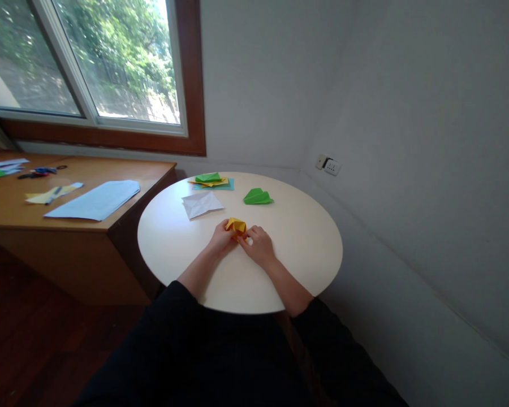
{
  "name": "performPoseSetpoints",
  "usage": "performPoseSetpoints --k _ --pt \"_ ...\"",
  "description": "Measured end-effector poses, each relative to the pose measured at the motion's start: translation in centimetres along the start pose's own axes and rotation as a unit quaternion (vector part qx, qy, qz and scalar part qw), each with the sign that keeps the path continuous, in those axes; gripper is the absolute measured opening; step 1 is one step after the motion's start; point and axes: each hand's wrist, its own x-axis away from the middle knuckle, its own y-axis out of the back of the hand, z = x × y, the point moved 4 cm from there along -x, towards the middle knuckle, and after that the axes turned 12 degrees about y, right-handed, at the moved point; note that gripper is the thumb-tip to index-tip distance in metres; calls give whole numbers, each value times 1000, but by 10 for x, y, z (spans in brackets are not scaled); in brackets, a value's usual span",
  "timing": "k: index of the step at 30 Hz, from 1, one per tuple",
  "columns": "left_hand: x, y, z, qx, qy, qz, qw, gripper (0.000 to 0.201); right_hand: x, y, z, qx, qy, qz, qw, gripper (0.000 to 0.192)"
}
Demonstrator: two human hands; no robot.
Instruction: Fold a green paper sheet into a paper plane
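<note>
Between my two hands, just above the round white table (246, 288), is a piece of folded yellow paper (236, 224). My left hand (221, 237) grips its left side, with the thumb toward me. On the other side, my right hand (258, 244) pinches the paper's lower right edge with bent fingers. The exact folds near the fingertips are too small to make out. Beyond my left hand lies a creased white sheet (201, 204). A folded green paper (258, 196) rests a little past my right hand.
At the table's far edge is a small pile of green, yellow and blue papers (212, 181). A wooden desk (89, 169) on the left bears a pale blue sheet stack (97, 200), a pen on yellow paper (53, 195) and scissors (42, 171). Walls stand behind and right.
</note>
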Motion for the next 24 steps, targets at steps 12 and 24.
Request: performPoseSetpoints --k 12,24 --pt "-11 9 9 -107 -31 -42 993 30 -1 2 -10 -22 -76 -14 997 18" --pt "-4 5 1 -311 -122 -66 940 20 -1 4 -14 -176 -101 -95 975 16"
